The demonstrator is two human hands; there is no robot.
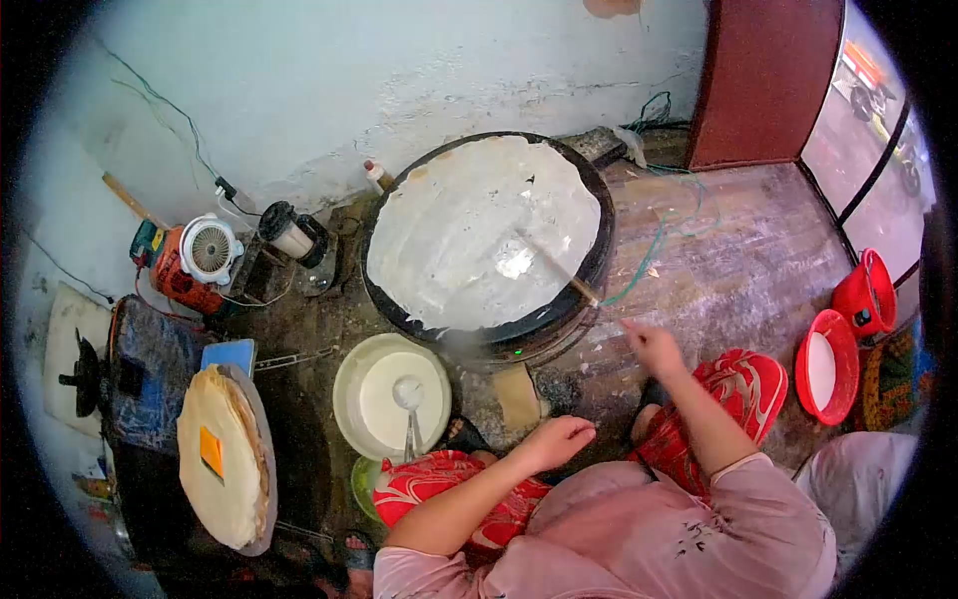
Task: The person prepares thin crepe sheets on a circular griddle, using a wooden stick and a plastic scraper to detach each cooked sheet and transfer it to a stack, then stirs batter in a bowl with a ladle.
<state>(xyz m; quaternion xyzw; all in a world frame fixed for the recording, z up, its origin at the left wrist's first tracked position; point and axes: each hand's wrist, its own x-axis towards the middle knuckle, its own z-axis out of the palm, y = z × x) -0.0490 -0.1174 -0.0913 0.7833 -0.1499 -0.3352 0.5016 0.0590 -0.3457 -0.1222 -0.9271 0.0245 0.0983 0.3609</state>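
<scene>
A large round black griddle (pixel 609 232) carries a thin pale sheet of batter (pixel 449 240) that covers nearly its whole top. On the sheet rests a wooden spreader (pixel 564 268), its handle end sticking out past the griddle's near right rim. My right hand (pixel 655 349) is just beyond that handle end, apart from it, one finger extended and holding nothing. Over my lap, my left hand (pixel 559 444) has its fingers loosely closed with nothing visible in them. A basin of white batter (pixel 374 394) with a metal ladle (pixel 408 395) in it stands left of my knees.
On the left sits a stack of round flatbreads (pixel 215 479) bearing an orange piece. Behind it are a blower (pixel 195 265) and a dark jug-like container (pixel 292 236). A bottle (pixel 377 176) stands behind the griddle. Red basin (pixel 846 344) and red bucket (pixel 870 290) are at right. Another person's knee (pixel 863 474) shows nearby.
</scene>
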